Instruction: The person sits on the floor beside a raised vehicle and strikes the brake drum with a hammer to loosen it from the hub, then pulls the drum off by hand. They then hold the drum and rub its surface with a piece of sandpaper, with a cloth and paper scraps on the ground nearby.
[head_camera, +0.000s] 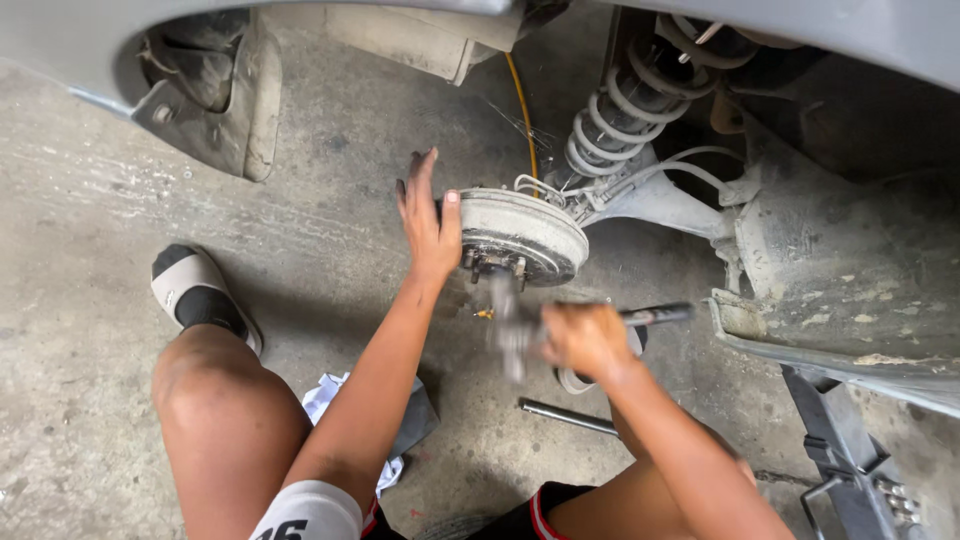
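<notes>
drum: grey brake drum (523, 232) on hub, under coil spring (625, 115)
left hand (430, 215): fingers spread, palm flat against drum's edge
right hand (583, 338): closed round lug wrench (655, 316) (motion-blurred), just below drum
floor: rod (566, 416), white-grey rag (410, 420) near knee
labels: none readable

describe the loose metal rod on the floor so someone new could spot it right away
Start at the round grey brake drum under the car. Below it, past the right hand, a thin dark metal rod lies on the concrete. Unlike the blurred tool that hand grips, nothing touches it.
</notes>
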